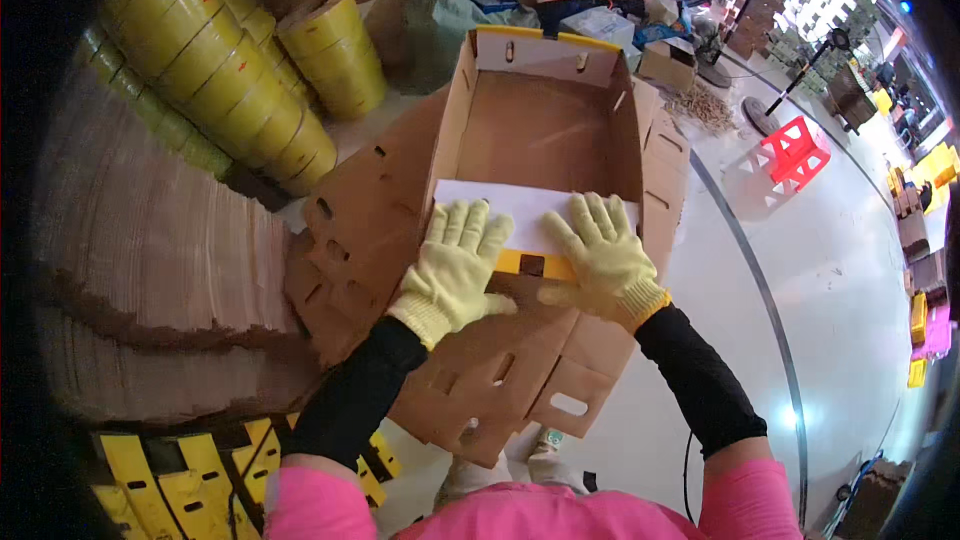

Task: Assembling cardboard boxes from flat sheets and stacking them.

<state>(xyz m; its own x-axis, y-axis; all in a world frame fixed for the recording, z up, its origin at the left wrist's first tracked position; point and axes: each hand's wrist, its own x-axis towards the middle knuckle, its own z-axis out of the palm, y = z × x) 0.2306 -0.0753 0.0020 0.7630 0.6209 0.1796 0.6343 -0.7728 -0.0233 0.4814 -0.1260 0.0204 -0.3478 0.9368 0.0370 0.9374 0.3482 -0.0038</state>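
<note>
The box stands at my 12 o'clock on cardboard sheets, open side up, long axis 6 to 12. My left grip and right grip press flat, fingers spread, on the white flap at its 6 o'clock end. Expect light, fairly stiff, crease-prone board; lift by the side walls, 9 and 3 o'clock.

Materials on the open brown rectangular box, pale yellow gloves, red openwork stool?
Open brown rectangular box: likely matte corrugated cardboard; creased folds, cut slots.
Pale yellow gloves: matte knitted yarn, possibly cotton; ribbed, stretchy-looking cuffs.
Red openwork stool: probably moulded plastic, given its uniform colour and regular cut-outs; too far off to judge its finish.
</note>
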